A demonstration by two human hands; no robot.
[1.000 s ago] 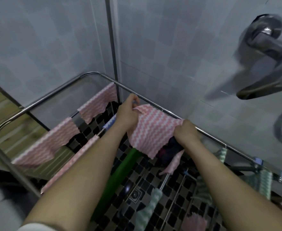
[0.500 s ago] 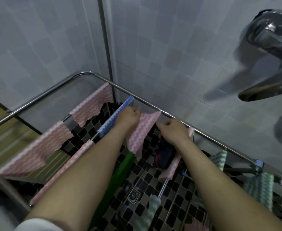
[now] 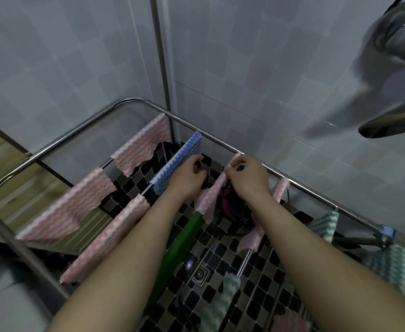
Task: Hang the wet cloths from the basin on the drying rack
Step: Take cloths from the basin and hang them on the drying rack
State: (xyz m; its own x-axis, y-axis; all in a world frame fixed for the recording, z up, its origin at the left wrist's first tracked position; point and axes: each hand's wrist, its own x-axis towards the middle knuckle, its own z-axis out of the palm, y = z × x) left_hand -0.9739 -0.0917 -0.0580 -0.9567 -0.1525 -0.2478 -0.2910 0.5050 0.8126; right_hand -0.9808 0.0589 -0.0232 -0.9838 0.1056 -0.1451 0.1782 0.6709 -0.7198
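Observation:
The steel drying rack (image 3: 77, 129) stands against the tiled wall. Several pink-and-white zigzag cloths (image 3: 69, 207) and a blue one (image 3: 181, 162) hang over its rails. Another pink zigzag cloth (image 3: 212, 195) lies folded along a middle rail. My right hand (image 3: 247, 179) pinches its far end near the back bar. My left hand (image 3: 187, 179) has its fingers curled at the cloth's left edge, beside the blue cloth. A dark bundle with some pink in it (image 3: 229, 207) lies below the rail, partly hidden by my right wrist. The basin is not in view.
Green-and-white cloths (image 3: 326, 224) hang on the right rails. A green handle (image 3: 184, 238) leans under the rack over the black mosaic floor with its drain (image 3: 200, 274). A chrome tap (image 3: 388, 104) juts out at the upper right, and a vertical pipe (image 3: 160, 68) runs up the wall corner.
The pink cloth, held spread open a second ago, now lies folded over the rail. My right hand has moved up to its far end; my left hand sits lower beside it.

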